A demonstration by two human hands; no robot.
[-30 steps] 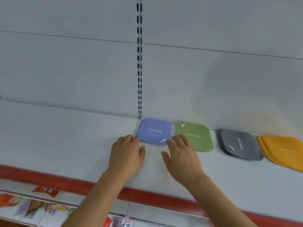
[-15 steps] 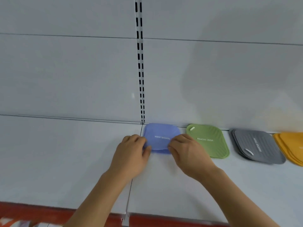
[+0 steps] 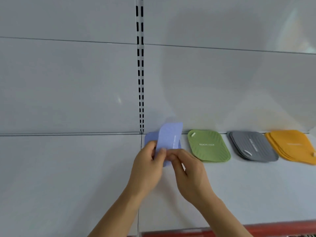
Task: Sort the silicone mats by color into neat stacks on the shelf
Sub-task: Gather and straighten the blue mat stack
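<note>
Gripping the near edge of a blue silicone mat [image 3: 168,137], the left hand [image 3: 147,168] and right hand [image 3: 188,170] pinch it with curled fingers. This mat stands bent upward above another blue mat [image 3: 150,138] lying on the white shelf [image 3: 239,189]. Rightward lie a green mat [image 3: 208,145], a grey stack [image 3: 253,146] and an orange stack [image 3: 292,145].

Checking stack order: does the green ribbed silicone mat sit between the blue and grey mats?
Yes, the green ribbed silicone mat lies between the blue mats and the grey mat stack.
</note>
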